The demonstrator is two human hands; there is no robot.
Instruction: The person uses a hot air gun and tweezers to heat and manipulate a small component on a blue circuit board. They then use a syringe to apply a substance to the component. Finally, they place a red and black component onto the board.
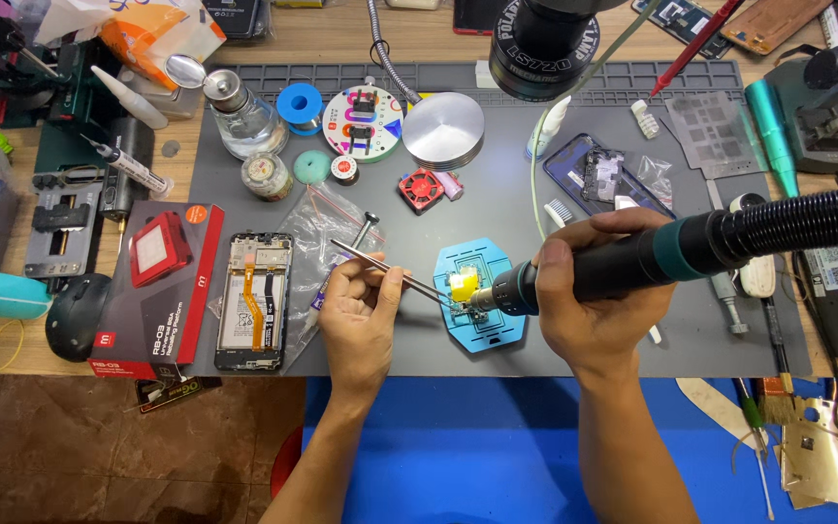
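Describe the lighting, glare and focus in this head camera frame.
Head view: even overhead light, soft shadows under the left hand and right hand; a bright glare on the round metal disc; the black microscope lens at the top edge looms large; the grey mat stays sharp.

An electronics repair workshop: a grey work mat (535, 209) covers the wooden desk (341, 39), with an opened phone (256, 301) at near left, a solder spool (300, 103) and stacked metal discs (443, 131) farther off, and a stencil plate (710, 134) at far right.
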